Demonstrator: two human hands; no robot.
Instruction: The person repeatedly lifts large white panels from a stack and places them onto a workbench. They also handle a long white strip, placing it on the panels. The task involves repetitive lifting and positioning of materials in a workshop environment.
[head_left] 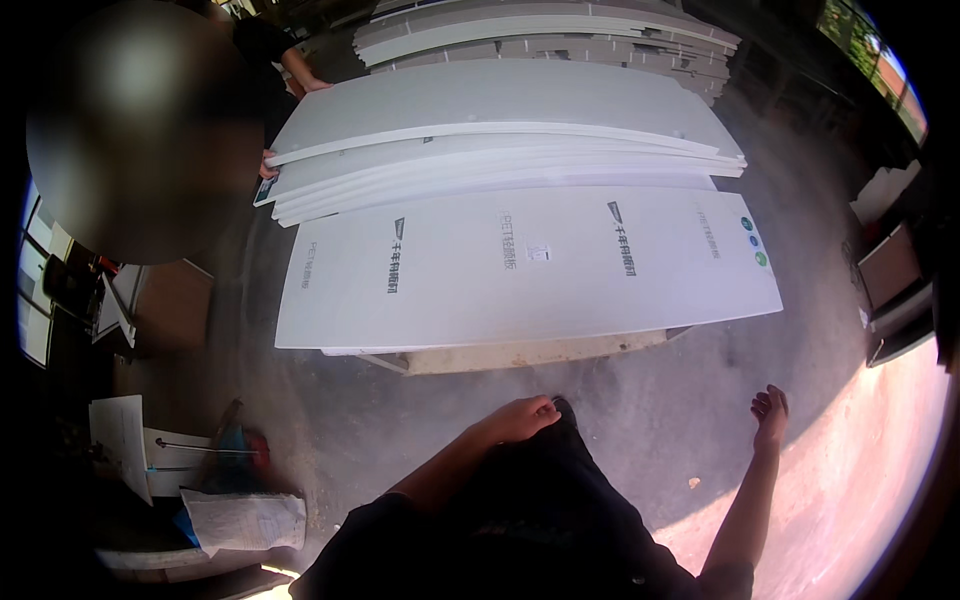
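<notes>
My left hand (pixel 525 418) hangs in front of my body with its fingers curled in, and nothing shows in it. Out to the right, my right hand (pixel 770 412) is held away from me, its fingers loosely bent and apart, with nothing in it. Both are clear of the large white printed board (pixel 450 290) that lies flat ahead of me. Behind that board rests a stack of white boards (pixel 490 152), its layers slightly fanned. Another person's hands (pixel 317 86) touch the left end of the top board (pixel 500 95).
A pale support (pixel 520 357) sits under the near edge of the boards. Farther back is a tall pile of boards (pixel 550 40). At lower left lie a white sack (pixel 245 520) and upright panels (pixel 120 445). Dark furniture (pixel 895 290) stands at right beside sunlit floor (pixel 850 480).
</notes>
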